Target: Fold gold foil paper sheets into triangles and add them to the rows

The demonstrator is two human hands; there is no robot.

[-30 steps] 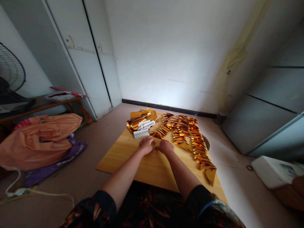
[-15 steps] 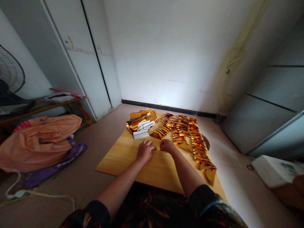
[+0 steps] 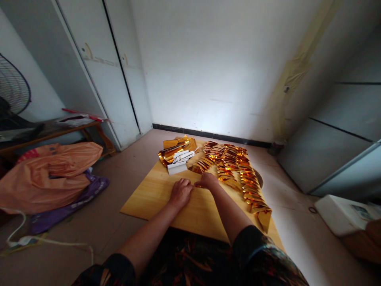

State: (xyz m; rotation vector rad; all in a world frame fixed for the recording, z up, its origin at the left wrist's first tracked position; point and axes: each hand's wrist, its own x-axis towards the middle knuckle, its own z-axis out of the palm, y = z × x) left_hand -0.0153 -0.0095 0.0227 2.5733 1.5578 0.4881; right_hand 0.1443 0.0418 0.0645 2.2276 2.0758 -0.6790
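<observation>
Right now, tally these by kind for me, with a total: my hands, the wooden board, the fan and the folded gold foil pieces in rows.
Bare hands: 2, left hand and right hand
Flat pale wooden board: 1
Round wire-caged fan, partly in view: 1
Folded shiny gold foil pieces: at least 20, overlapping
Total: at least 24

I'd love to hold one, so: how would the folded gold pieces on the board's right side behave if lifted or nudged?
The folded gold pieces show thin edges, so each is probably light. Their shiny, creased surfaces suggest they hold shape but might crumple easily. They sit in overlapping rows, so neighbours would likely shift together.
</observation>
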